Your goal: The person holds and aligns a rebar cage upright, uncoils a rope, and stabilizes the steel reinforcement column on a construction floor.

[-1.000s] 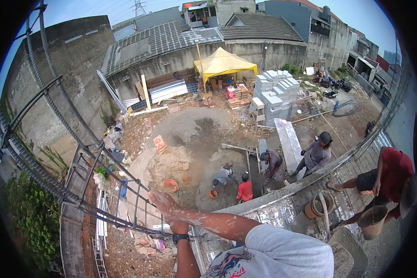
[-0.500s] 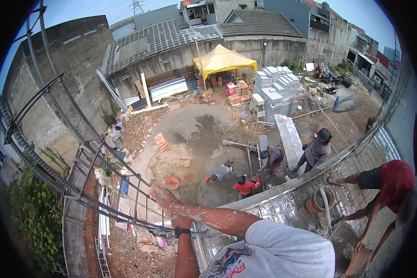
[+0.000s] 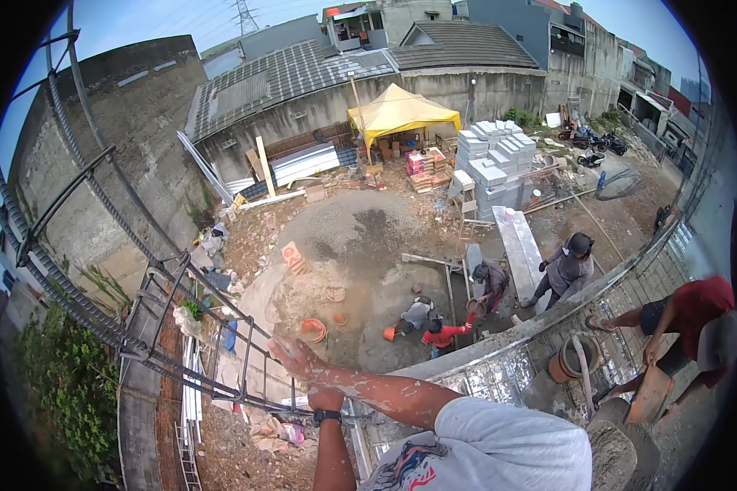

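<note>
My right hand [image 3: 296, 358] reaches out to the left beside the rebar cage [image 3: 180, 368], its fingers stretched out and nothing visible in them. Specks of dried mortar cover the hand and forearm. Just below its wrist is my left hand [image 3: 326, 398], with a dark watch [image 3: 327, 416] on the wrist. The right forearm partly covers it, so its fingers are hidden. The cage's long ribbed bars and square ties slant from upper left to the area beside my hands. Whether either hand touches the steel is unclear.
On the deck at right, a co-worker in red [image 3: 696, 315] holds an orange-brown pan [image 3: 651, 393] over a tub [image 3: 610, 454] of grey mix. A bucket [image 3: 573, 360] stands nearby. Past the deck edge [image 3: 467, 360], several people work far below near grey blocks [image 3: 495, 164] and a yellow canopy [image 3: 405, 110].
The view has shifted slightly, while my hands stay close together. The co-worker in red has raised the pan from the tub. Below, a worker in red stretches an arm toward a bucket held by another.
</note>
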Available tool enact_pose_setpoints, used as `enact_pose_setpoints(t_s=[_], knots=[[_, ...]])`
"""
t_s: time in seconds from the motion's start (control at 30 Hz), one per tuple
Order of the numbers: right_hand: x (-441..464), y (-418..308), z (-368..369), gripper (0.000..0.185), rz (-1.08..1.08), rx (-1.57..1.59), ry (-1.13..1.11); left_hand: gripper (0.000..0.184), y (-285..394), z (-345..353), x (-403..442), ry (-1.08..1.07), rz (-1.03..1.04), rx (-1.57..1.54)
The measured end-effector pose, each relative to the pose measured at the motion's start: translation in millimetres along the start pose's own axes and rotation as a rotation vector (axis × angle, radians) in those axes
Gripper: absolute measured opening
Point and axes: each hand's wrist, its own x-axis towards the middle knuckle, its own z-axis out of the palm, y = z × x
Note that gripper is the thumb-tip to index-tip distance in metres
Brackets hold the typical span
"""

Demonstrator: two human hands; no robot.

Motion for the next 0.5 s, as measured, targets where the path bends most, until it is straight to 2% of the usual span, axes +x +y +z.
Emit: enact_pose_setpoints(t_s=[0.1,0.17,0.27,0.33,0.43,0.5], knots=[[0.8,-1.2,1.0,0.042,-0.021,0.014,0.023,0.023,8.1,-10.8,-4.9,0.159,0.149,-0.037],[0.1,-1.2,0.8,0.041,-0.027,0.018,0.023,0.019,-11.5,24.7,2.2,0.078,0.141,0.076],[0.2,-7.0,-1.5,0.041,-0.015,0.015,0.002,0.019,-17.9,35.3,0.1,0.127,0.249,0.279],[0.3,-8.4,-2.3,0.041,-0.011,0.008,-0.006,0.021,-9.2,19.1,1.9,0.034,0.264,0.325],[1.5,-5.4,-0.1,0.042,-0.004,0.013,-0.003,0.039,-2.2,0.6,7.0,-0.259,0.186,0.279],[0.0,-6.4,0.4,0.043,-0.006,0.014,0.003,0.038,-3.8,2.1,7.5,-0.258,0.194,0.260]])
